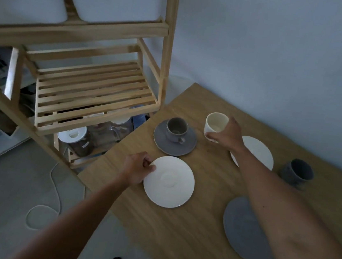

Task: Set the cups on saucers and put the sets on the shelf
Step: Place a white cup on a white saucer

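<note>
My right hand [226, 135] grips a white cup [215, 124] by its side, near the table's far edge. My left hand [138, 167] pinches the left rim of a white saucer [170, 183] lying flat on the wooden table [184, 238]. A grey cup [176, 129] stands on a grey saucer [164, 143] between the two hands. A second white saucer [257, 153] lies partly under my right forearm. Another grey saucer [239, 230] sits nearer me, and a dark grey cup [297, 172] stands at the right.
A wooden slatted shelf unit [92, 96] stands left of the table, its middle shelf bare. Jars and a white-lidded container [74, 139] fill the level below. White bins sit on top. A cable [48, 207] loops on the floor.
</note>
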Demonstrator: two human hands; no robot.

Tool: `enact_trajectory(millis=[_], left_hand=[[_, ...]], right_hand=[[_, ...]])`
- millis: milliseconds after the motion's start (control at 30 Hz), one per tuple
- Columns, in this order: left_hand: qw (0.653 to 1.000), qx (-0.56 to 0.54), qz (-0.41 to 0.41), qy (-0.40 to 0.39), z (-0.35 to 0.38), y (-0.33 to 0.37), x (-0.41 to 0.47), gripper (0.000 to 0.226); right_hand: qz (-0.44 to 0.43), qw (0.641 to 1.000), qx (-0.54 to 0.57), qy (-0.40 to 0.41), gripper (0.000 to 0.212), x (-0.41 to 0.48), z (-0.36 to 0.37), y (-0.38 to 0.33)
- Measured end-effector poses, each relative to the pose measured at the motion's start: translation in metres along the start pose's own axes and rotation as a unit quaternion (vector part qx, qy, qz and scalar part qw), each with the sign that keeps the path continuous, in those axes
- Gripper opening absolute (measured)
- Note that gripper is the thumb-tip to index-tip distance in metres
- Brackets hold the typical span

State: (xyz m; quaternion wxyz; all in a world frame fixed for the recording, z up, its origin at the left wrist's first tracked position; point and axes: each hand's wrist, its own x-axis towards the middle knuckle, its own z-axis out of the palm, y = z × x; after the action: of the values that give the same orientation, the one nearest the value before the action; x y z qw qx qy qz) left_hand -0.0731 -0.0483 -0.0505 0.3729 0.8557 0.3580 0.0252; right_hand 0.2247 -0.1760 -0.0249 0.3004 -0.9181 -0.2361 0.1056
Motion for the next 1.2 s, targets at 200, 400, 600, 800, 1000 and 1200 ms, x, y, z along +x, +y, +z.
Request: enact_trajectory(millis=[200,400,600,800,1000,1200], left_hand=[[1.000,-0.012,-0.001,0.000,-0.002,-0.001,-0.004,0.020],[1.000,-0.021,-0.011,0.000,-0.002,-0.003,-0.005,0.017],[0.999,-0.043,-0.022,0.002,-0.003,-0.004,-0.005,0.014],[0.999,-0.036,-0.010,0.001,-0.003,-0.005,-0.003,0.016],[1.000,-0.031,-0.002,-0.006,-0.005,-0.004,-0.004,0.021],[0.999,-0.033,0.001,-0.009,-0.005,-0.005,-0.003,0.019]], right_hand=[[-0.034,0.998,0.043,-0.002,0.093,-0.046,-0.028,-0.012],[-0.083,0.994,0.068,-0.026,0.088,-0.114,-0.040,-0.033],[-0.127,0.986,0.059,-0.090,0.083,-0.165,-0.008,-0.051],[-0.133,0.984,0.040,-0.112,0.079,-0.188,0.025,-0.053],[-0.132,0.984,0.020,-0.114,0.077,-0.195,0.043,-0.051],[-0.114,0.986,0.003,-0.123,0.090,-0.197,0.049,-0.052]])
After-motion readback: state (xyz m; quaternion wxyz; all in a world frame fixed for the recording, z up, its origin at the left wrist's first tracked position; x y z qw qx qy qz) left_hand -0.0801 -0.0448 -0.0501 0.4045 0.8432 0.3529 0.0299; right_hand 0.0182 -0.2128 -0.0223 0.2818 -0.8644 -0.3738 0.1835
